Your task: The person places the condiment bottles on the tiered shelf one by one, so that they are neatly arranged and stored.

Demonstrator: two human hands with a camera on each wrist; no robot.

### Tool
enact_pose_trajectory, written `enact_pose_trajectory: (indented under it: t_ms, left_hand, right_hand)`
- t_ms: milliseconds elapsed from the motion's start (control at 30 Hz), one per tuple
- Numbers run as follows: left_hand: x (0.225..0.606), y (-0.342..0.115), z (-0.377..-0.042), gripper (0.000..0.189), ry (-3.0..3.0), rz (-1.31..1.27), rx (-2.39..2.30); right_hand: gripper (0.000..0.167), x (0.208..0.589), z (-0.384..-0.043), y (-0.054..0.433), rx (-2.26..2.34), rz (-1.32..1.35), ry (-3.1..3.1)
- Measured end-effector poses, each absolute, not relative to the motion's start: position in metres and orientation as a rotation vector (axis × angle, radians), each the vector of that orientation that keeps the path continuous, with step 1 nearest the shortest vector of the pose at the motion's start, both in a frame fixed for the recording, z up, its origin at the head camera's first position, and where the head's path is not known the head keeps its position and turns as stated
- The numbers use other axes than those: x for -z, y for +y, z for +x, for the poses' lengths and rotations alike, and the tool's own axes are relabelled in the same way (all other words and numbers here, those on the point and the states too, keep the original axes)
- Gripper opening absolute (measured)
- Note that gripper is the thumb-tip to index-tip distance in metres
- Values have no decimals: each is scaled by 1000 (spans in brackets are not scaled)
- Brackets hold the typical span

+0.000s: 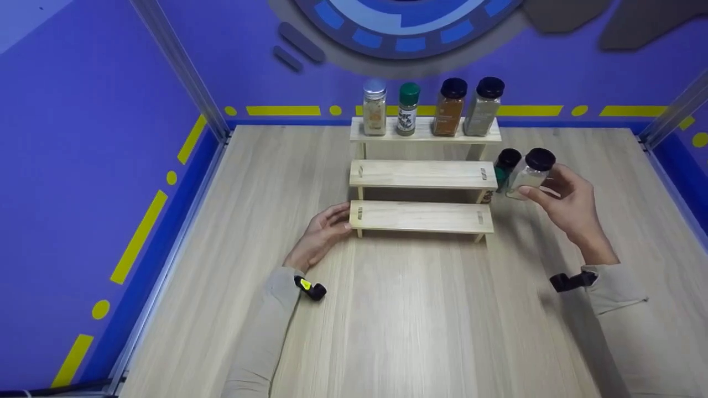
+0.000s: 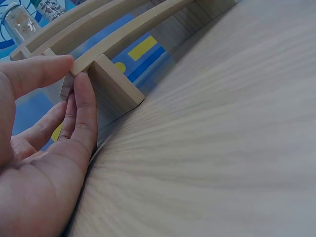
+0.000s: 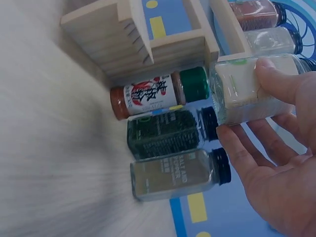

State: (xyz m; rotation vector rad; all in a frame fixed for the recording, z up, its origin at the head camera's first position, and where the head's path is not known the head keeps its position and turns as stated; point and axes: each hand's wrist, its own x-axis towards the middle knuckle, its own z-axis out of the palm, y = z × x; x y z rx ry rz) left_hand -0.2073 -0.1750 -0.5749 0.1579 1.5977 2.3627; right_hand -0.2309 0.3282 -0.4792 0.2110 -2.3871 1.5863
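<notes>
A three-step wooden rack [image 1: 423, 216] stands on the table. My left hand [image 1: 322, 235] pinches the left end of its lowest step between thumb and fingers, as the left wrist view shows. To the right of the rack my right hand [image 1: 575, 207] grips a clear square spice jar [image 1: 528, 177] with a black lid and pale contents, raised off the table. In the right wrist view, beside the rack stand a green-capped jar of red-brown spice [image 3: 148, 94], a black-capped jar of dark green flakes [image 3: 165, 133] and a tan spice jar [image 3: 173, 175].
Along the top step [image 1: 423, 122] stand a silver-lidded jar [image 1: 375, 113], a green-capped jar [image 1: 407, 113], a red-brown spice jar [image 1: 449, 113] and a grey-green spice jar [image 1: 483, 113]. A blue wall [image 1: 221, 66] rises behind the table and another at its left.
</notes>
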Motion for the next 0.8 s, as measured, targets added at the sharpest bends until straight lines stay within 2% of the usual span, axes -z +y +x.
enact_pose_trajectory:
  t_ms: [800]
  left_hand:
    - [575, -176, -207, 69, 1608, 196, -2351]
  right_hand:
    - [48, 450, -241, 283, -1723, 347, -2254]
